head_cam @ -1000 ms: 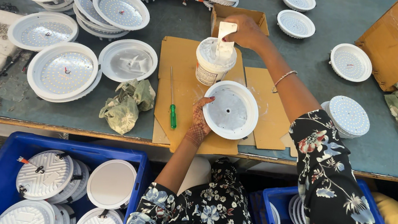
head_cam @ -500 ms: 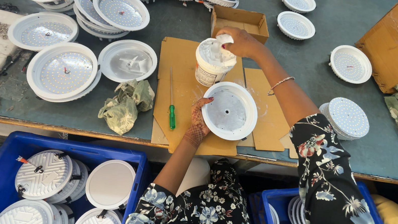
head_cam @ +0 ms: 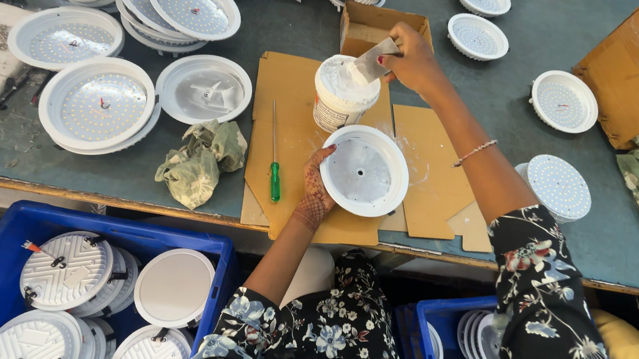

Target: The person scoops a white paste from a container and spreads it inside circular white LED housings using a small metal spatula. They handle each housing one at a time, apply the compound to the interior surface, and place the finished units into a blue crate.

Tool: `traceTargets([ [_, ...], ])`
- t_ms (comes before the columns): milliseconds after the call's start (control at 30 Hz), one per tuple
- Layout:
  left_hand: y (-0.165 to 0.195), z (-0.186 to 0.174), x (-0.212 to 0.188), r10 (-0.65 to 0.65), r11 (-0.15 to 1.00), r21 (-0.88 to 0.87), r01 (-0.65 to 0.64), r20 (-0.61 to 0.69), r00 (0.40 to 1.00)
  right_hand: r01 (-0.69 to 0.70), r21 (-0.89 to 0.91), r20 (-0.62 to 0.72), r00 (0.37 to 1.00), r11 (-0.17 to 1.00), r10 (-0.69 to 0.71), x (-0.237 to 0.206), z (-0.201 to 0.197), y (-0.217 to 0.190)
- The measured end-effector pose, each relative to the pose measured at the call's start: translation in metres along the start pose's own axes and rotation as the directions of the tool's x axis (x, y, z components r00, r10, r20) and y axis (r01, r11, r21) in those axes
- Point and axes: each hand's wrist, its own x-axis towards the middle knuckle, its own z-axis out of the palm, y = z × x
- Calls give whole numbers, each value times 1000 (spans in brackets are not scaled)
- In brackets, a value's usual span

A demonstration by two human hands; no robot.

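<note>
My left hand (head_cam: 316, 190) grasps the white lamp housing (head_cam: 364, 170) by its rim; my right hand (head_cam: 413, 59) pinches a flat scraper (head_cam: 372, 58) over the paste tub (head_cam: 343, 91).

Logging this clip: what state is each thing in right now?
Tub: open, full of white paste.
Card: pinched in right hand, over tub.
Housing: flat, steadied by left hand.
Screwdriver: lying untouched.
Rag: crumpled.
Box: open.
</note>
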Motion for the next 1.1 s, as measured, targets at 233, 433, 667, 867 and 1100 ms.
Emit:
traceTargets([
  [233, 1, 2, -1, 11, 1000, 24, -12, 20, 1000, 71, 133, -59, 996, 989, -63, -28, 2, 38],
  [433, 1, 5, 0, 12, 999, 42, -13, 26, 1000, -46, 63, -259, 964, 997, 61, -112, 23, 62],
  [667, -2, 3, 1, 32, 998, 61, -34, 30, 999, -20, -107, -397, 917, 994, -25, -185, 94, 74],
  [867, -6, 4, 0, 39, 996, 74, -42, 37, 999, 72, -458, -286, 932, 886, -223, -209, 120, 81],
  [1100, -13, 8, -8, 52, 993, 105, -58, 60, 997, -42, -429, -249, 966, 902, -74, -240, 109, 67],
])
